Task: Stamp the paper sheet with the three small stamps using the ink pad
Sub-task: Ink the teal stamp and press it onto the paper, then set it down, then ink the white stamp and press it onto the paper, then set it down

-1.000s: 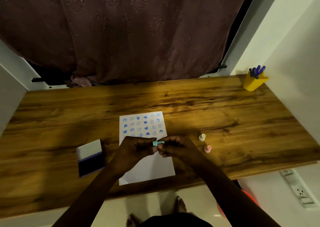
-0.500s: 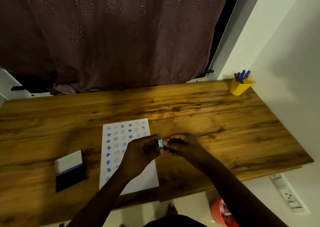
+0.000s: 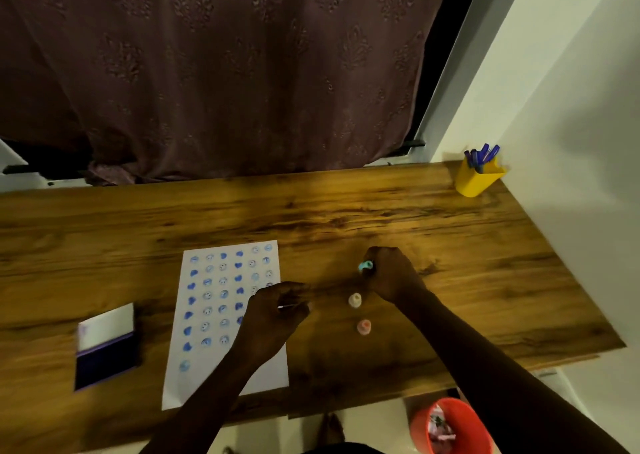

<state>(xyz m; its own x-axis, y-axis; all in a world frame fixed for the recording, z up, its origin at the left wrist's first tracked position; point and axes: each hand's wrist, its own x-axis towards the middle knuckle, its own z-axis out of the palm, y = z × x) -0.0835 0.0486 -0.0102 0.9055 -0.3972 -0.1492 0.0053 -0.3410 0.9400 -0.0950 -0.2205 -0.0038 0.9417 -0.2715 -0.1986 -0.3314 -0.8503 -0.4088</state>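
Observation:
The white paper sheet lies on the wooden table, covered with several rows of blue prints. My right hand is right of the sheet, shut on the teal stamp, just above the tabletop. The cream stamp and the pink stamp stand upright just in front of it. My left hand hovers over the sheet's right edge with its fingers curled; nothing clear shows in it. The open ink pad lies left of the sheet.
A yellow cup with blue pens stands at the table's far right corner by the wall. A dark curtain hangs behind the table. An orange bin sits on the floor below the front edge.
My hands have parted. The right hand carried the teal stamp to the right, beyond the cream stamp. The left hand let go and stayed over the sheet's edge. The view shifted.

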